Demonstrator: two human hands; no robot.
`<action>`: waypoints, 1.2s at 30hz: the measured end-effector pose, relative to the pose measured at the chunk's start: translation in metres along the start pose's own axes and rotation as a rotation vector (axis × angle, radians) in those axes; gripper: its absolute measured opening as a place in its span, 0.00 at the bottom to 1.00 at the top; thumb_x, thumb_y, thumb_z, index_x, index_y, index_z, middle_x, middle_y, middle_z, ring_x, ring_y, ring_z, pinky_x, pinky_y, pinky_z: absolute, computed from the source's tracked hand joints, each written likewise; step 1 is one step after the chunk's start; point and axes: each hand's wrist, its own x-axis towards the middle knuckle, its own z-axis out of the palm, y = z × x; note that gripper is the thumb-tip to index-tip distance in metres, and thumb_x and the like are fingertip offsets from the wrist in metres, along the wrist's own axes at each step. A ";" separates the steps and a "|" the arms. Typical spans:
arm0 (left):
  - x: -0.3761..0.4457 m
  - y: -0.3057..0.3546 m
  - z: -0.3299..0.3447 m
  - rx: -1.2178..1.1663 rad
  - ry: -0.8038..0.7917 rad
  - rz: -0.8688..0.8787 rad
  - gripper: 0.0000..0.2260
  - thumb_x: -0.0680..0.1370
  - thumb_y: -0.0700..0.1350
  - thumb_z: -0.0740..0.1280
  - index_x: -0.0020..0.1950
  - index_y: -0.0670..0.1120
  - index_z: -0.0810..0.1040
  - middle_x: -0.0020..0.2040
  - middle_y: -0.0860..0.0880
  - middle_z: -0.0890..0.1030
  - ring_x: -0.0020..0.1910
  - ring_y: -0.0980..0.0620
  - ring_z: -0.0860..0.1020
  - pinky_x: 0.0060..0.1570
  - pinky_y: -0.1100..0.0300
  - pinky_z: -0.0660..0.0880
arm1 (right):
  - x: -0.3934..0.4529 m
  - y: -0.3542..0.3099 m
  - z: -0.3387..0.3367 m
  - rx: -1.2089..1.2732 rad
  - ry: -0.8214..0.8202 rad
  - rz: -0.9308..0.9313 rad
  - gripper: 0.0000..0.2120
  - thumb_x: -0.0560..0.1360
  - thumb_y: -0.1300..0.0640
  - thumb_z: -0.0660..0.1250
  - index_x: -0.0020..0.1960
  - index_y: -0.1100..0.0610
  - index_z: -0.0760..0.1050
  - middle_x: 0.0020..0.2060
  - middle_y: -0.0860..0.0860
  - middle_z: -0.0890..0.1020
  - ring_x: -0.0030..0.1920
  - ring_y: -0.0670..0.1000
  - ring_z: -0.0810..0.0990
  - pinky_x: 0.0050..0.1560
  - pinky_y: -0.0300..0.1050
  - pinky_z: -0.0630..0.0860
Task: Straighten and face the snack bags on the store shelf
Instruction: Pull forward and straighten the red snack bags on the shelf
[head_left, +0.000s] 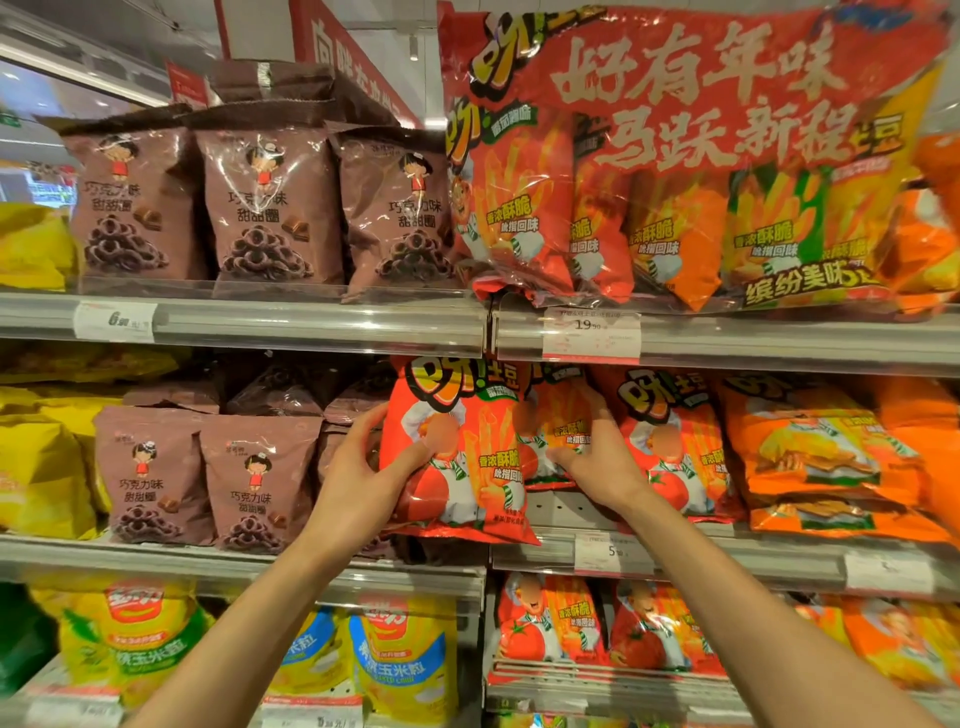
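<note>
A red tomato-flavour snack bag (470, 415) stands upright at the front of the middle shelf (727, 558), over the joint between two shelf sections. My left hand (363, 475) grips its left edge, thumb across the front. My right hand (597, 457) reaches behind that bag's right edge and holds a second red bag (563, 415) standing further back. More red bags (670, 447) stand to the right.
Brown chocolate-ring bags (208, 478) fill the middle shelf to the left, with yellow bags (41, 467) beyond. Orange bags (831, 457) lie at the right. A large red multipack (701, 156) sits on the shelf above. Price tags line the rails.
</note>
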 end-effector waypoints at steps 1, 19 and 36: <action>0.000 -0.001 0.000 0.003 -0.003 0.002 0.26 0.75 0.52 0.73 0.72 0.56 0.70 0.63 0.55 0.80 0.56 0.55 0.83 0.54 0.50 0.82 | 0.001 -0.002 0.002 -0.047 0.016 0.015 0.21 0.74 0.55 0.72 0.63 0.60 0.69 0.55 0.55 0.74 0.53 0.54 0.75 0.55 0.47 0.74; 0.001 0.000 0.004 0.010 -0.025 0.015 0.26 0.76 0.51 0.73 0.72 0.56 0.70 0.62 0.56 0.80 0.54 0.57 0.84 0.45 0.61 0.82 | 0.005 -0.003 0.024 -0.738 -0.047 -0.124 0.38 0.79 0.42 0.62 0.81 0.54 0.48 0.79 0.63 0.47 0.77 0.67 0.50 0.76 0.56 0.56; 0.002 -0.010 0.018 -0.036 -0.020 0.042 0.27 0.76 0.49 0.72 0.73 0.54 0.68 0.62 0.54 0.79 0.49 0.62 0.83 0.38 0.67 0.80 | -0.024 0.043 -0.034 -1.010 0.169 -0.229 0.31 0.75 0.47 0.65 0.74 0.59 0.66 0.75 0.59 0.66 0.76 0.63 0.60 0.74 0.67 0.53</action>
